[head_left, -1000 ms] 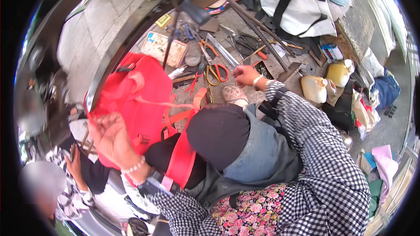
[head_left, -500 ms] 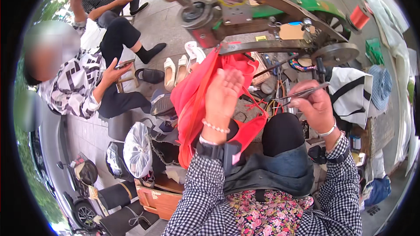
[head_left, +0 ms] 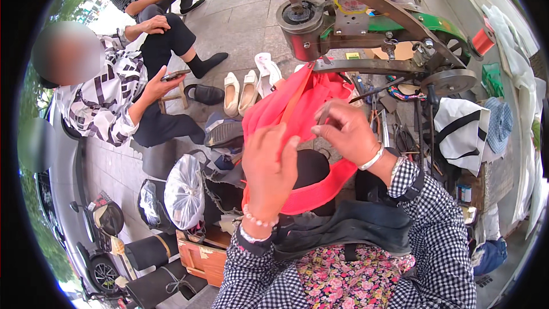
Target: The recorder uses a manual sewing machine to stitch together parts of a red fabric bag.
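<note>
A red fabric bag [head_left: 269, 109] with a strap hangs from the arm of a sewing machine [head_left: 366, 66] and drapes toward my lap. My left hand [head_left: 267, 166] lies against its near side, fingers stretched and slightly blurred, thumb apart. Just right of it, my right hand [head_left: 347, 131] is closed in a pinch in front of the red cloth. A sliver of a dark, thin metal tool [head_left: 324, 116] shows at its fingers; the rest is hidden by the hand. A wide red band [head_left: 320, 191] of the bag crosses my knees.
Pliers, scissors [head_left: 405, 139] and other hand tools lie right of my knees. A red thread spool [head_left: 483, 41] stands on the machine. Pale shoes [head_left: 247, 92] and a black shoe [head_left: 205, 94] stand ahead. A person with a phone [head_left: 175, 74] sits at left. A wooden box [head_left: 200, 258] is near-left.
My right hand has moved left to the red bag with the thin tool. My left hand has come down and nearer, from palm raised to lying against the cloth. The view has shifted slightly.
</note>
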Available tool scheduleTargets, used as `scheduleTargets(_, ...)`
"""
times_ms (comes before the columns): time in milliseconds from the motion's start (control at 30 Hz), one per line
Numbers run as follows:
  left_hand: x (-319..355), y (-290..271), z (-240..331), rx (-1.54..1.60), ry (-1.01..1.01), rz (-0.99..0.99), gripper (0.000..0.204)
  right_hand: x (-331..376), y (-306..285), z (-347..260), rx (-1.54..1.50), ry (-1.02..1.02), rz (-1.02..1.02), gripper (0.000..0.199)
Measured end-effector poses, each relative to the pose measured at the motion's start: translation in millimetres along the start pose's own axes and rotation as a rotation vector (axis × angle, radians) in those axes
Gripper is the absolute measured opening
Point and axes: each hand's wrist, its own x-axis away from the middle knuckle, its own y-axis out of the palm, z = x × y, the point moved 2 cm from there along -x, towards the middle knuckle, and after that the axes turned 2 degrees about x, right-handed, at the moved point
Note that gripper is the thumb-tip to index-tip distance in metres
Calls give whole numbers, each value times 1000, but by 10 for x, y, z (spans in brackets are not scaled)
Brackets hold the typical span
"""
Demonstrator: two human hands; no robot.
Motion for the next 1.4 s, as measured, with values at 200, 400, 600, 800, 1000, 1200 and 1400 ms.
scheduleTargets(200,-1,-25,-81,596,-347,-120,32,-11,135,-172,468,-550,-89,19)
scheduleTargets(400,-261,-238,-143,-71,-99,-208,30,-169,153,-123,101,-630,135,19)
scheduleTargets(600,-512,-294,-173,-648,331,20,21,-378,151,467,-457,358,256,34)
scheduleTargets(800,-737,-96,-306,-711,502,52,19,-599,445,694,-630,381,200,40)
scheduleTargets(1000,-826,-10,-379,-707,504,46,18,-664,466,732,-680,366,267,27)
scheduleTargets(1200,-862,-37,-443,-768,398,54,22,-681,493,712,-816,284,313,24)
scheduleTargets(1400,-831,-61,-445,-740,412,67,23,-697,510,727,-814,293,323,22)
